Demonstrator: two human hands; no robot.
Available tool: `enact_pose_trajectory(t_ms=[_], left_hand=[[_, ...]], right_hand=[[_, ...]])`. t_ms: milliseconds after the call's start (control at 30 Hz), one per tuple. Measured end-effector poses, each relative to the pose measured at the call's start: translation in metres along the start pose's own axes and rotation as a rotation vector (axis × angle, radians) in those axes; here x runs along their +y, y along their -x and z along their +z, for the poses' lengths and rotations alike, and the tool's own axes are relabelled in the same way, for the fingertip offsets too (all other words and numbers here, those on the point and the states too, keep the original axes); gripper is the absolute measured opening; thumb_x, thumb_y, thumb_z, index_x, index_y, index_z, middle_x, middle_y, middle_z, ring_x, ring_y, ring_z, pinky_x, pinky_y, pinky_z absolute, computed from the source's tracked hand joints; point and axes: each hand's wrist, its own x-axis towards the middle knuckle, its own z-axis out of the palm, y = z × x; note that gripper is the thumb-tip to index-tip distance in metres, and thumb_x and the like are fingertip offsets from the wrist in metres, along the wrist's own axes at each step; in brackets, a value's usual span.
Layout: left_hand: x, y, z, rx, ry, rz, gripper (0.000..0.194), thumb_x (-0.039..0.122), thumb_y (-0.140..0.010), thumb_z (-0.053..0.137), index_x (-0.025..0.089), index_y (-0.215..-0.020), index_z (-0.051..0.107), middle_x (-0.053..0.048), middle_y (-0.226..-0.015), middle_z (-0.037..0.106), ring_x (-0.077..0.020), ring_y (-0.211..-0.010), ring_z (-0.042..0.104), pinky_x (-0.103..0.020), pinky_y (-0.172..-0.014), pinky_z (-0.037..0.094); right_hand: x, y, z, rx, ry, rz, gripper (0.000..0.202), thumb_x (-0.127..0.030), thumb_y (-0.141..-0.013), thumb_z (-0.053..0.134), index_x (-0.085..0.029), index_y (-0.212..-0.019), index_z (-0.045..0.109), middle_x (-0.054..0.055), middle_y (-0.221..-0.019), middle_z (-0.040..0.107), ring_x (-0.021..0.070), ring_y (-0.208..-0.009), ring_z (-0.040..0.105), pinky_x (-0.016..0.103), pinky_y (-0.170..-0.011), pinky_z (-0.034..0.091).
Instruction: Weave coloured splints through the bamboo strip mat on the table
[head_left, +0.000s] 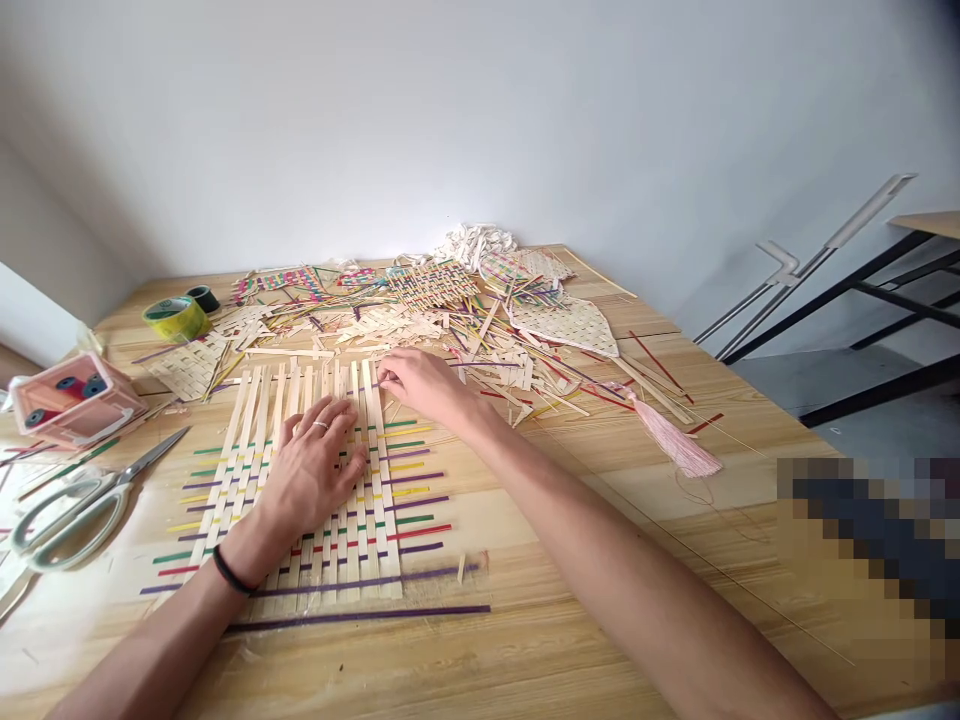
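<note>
A half-woven mat (351, 535) lies before me, with pale upright strips crossed by purple, green, yellow and red ones. My left hand (311, 465) rests on top of it, palm down with the fingers spread, and hides part of the weave. At the mat's upper right edge, my right hand (409, 380) pinches a thin purple strip (480, 365) that runs out to the right behind the hand. Along the mat's near end, another purple strip (420, 612) lies across the table.
Scissors (82, 510) lie left of the mat, near a pink basket (82, 400). Yellow tape (176, 318) stands behind. Loose strips (390, 325) and woven pieces (431, 287) cover the table's back. A pink tassel (675, 440) lies at right, by the table edge.
</note>
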Motion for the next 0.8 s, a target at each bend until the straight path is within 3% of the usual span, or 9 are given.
enact_pose_trajectory(t_ms=[433,800], left_hand=[[-0.002,0.000,0.002,-0.041,-0.003,-0.011,0.037,0.039,-0.104,0.044,0.019,-0.131,0.059,-0.017,-0.158,0.057,-0.0368,-0.153,0.044,-0.060,-0.119,0.037],[0.002,0.000,-0.002,-0.028,-0.032,-0.009,0.040,0.037,-0.103,0.043,0.022,-0.136,0.061,-0.014,-0.155,0.061,-0.0368,-0.149,0.049,-0.061,-0.117,0.038]], right_hand=[[0.016,-0.006,0.008,-0.068,-0.155,-0.029,0.011,-0.009,-0.095,0.073,-0.014,-0.087,0.077,0.005,-0.090,0.076,0.0147,-0.081,0.063,0.025,-0.075,0.038],[0.013,-0.003,-0.011,-0.163,-0.141,0.026,0.015,-0.004,-0.089,0.074,-0.016,-0.099,0.077,0.005,-0.097,0.078,0.0145,-0.087,0.068,0.023,-0.076,0.042]])
